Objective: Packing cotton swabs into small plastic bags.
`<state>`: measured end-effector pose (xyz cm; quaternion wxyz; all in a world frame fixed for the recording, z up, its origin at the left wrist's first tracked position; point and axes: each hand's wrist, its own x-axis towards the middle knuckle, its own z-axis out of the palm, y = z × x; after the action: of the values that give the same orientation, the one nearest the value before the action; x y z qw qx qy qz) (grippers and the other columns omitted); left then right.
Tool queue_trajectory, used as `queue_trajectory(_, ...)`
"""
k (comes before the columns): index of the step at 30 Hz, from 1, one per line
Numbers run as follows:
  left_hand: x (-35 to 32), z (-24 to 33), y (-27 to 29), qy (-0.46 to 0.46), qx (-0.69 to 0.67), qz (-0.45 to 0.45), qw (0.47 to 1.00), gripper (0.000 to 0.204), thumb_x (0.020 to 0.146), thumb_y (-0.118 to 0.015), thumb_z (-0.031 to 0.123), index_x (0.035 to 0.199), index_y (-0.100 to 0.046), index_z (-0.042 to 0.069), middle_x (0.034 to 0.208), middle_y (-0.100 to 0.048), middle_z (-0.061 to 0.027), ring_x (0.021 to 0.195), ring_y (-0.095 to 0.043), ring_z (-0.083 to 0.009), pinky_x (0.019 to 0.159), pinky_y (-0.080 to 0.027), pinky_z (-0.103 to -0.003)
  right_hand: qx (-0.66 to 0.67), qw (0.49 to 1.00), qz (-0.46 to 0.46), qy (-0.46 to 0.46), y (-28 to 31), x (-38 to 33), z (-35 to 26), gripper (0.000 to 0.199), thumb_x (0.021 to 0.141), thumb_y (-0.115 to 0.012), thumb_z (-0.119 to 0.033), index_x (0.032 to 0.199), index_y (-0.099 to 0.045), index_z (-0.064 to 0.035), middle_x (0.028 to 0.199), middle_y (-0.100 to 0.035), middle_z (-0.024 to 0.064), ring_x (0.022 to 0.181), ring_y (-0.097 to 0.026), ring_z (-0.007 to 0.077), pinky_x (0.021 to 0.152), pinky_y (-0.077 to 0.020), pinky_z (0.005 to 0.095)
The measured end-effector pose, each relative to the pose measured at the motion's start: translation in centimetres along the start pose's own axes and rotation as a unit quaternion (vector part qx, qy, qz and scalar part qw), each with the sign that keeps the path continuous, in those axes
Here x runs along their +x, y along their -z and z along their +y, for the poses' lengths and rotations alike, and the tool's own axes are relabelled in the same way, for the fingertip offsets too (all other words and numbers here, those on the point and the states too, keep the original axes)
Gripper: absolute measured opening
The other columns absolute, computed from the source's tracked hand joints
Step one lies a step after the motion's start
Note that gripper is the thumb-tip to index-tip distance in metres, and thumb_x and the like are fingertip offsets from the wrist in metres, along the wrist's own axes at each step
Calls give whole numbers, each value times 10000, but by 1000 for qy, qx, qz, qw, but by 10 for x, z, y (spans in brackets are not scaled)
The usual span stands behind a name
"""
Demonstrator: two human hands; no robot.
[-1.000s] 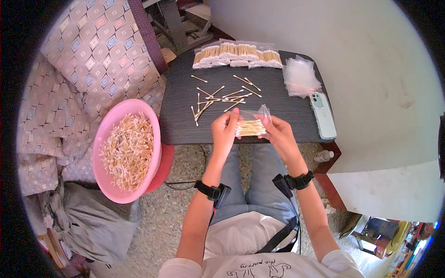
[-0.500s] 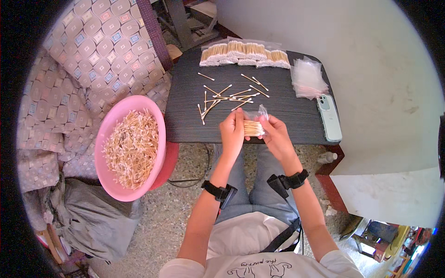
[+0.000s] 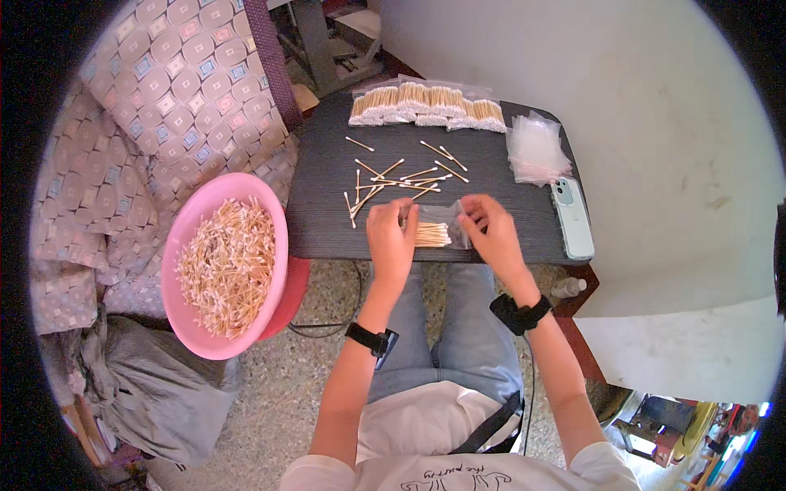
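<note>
At the bottom of the frame both forearms come up from the lap, each with a dark band at the wrist, and they meet at the near edge of the dark tabletop (image 3: 327,221), in the middle of the frame. The left hand (image 3: 391,239) lies palm down, its fingers closed on a small bundle of cotton swabs (image 3: 429,235). The swabs lie side by side, all pointing to the right, probably so that they pass together into the mouth of the small clear bag (image 3: 446,222). The right hand (image 3: 490,233) pinches the right part of this bag with thumb and fingertips, the wrist a little bent; it seems to keep the thin plastic stretched and open. Bundle and bag are just above the tabletop edge, between the two hands.

Just beyond the hands, loose swabs (image 3: 393,182) are scattered on the tabletop, near enough to gather. At the right, a phone (image 3: 571,217) lies flat near the edge, and behind it a stack of empty clear bags (image 3: 536,151). At the far edge, upper middle of the frame, filled bags of swabs (image 3: 426,105) stand in a row, out of the way of the working place.

At the left of the frame, lower than the tabletop, a pink basin (image 3: 184,254) holds a big heap of swabs, close to the left arm.
</note>
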<state>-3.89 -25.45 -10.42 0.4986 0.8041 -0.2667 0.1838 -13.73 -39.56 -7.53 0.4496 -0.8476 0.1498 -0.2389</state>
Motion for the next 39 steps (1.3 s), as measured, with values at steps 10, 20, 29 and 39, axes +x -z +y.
queue_trajectory(10, 20, -55, 38, -17, 165, -50, 985, 532, 880, -523, 238, 1297, -354, -46, 1298, -386, -278, 1234, -357, -388, 1033, -247, -482, -319, 928, -172, 81, -22, 91, 30, 883, 718, -723, -285, 1338, -222, 97, 1329, -303, 335, 1260, -302, 418, 1057, -274, 419)
queue_trajectory(20, 40, -65, 34, -48, 146, -133, 979, 460, 898, -450, 130, 1281, -332, -95, 1268, -424, -291, 1207, -395, -397, 1031, -302, -436, -108, 928, -300, 194, -54, 121, 17, 709, 796, -648, -208, 1366, -278, -5, 1398, -305, 207, 1306, -279, 333, 1069, -265, 383)
queue_trajectory(29, 35, -60, 34, -36, 155, -90, 983, 371, 920, -403, 113, 1232, -392, -89, 1216, -477, -277, 1169, -450, -363, 1010, -341, -420, -245, 889, -154, 355, -78, 135, 11, 511, 757, -679, -264, 1185, -510, -42, 1134, -498, 167, 1065, -469, 326, 915, -392, 399)
queue_trajectory(39, 35, -58, 34, -44, 153, -87, 983, 366, 926, -394, 119, 1224, -396, -93, 1193, -499, -265, 1160, -463, -355, 1012, -339, -418, -266, 888, -265, 266, -59, 137, 7, 399, 789, -652, -246, 1116, -525, -57, 1049, -480, 125, 983, -478, 317, 850, -406, 398)
